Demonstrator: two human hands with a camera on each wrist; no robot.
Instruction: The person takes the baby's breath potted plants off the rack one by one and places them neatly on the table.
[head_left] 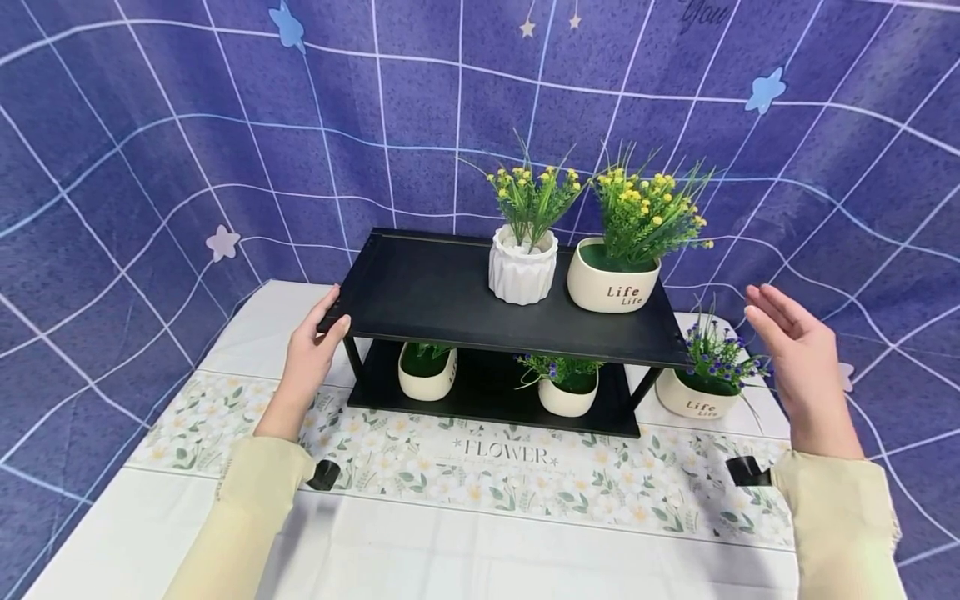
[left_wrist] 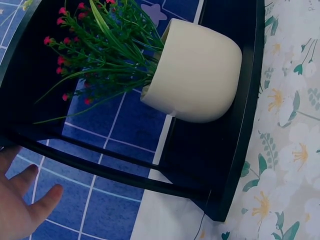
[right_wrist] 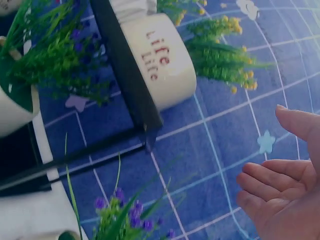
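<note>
Left hand [head_left: 307, 354], fingers loosely parted, touches left end of black shelf [head_left: 427, 287]; right hand [head_left: 810, 358], relaxed, hovers beyond shelf's right.

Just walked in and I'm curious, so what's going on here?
A person's left hand touches the left end of a black shelf. The right hand is raised off the shelf's right end, holding nothing. Up top stand a white pot and a cream pot, both with yellow flowers. Below are a pot of red flowers and a pot of purple flowers; another purple-flowered pot stands on the table, right of the shelf.
</note>
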